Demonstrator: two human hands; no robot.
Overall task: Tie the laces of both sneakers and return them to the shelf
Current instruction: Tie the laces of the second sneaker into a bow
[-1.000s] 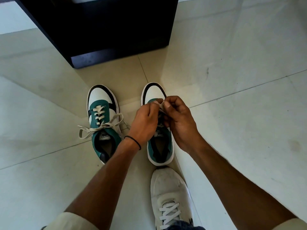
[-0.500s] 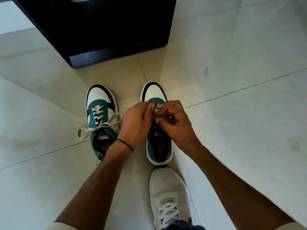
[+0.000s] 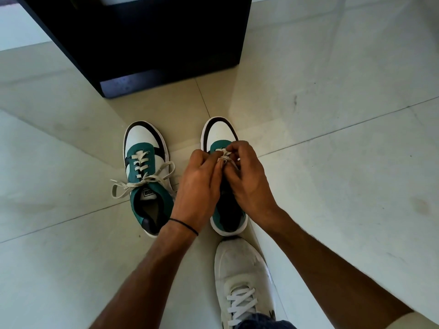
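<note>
Pale glossy floor tiles [image 3: 332, 103] fill most of the frame, crossed by thin dark grout lines that meet near the centre. A small dark scuff [image 3: 295, 100] marks the tile at upper right. At bottom centre a worn white shoe [image 3: 240, 264] with white laces points up the frame, with a blue denim hem [image 3: 263, 322] over its ankle. A thin black wristband [image 3: 184, 224] sits left of centre.

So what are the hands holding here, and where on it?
Both hands, left and right, pinch the white lace of the right-side green sneaker, over its upper eyelets near the toe. The exact lace part is hidden by fingers.
</note>
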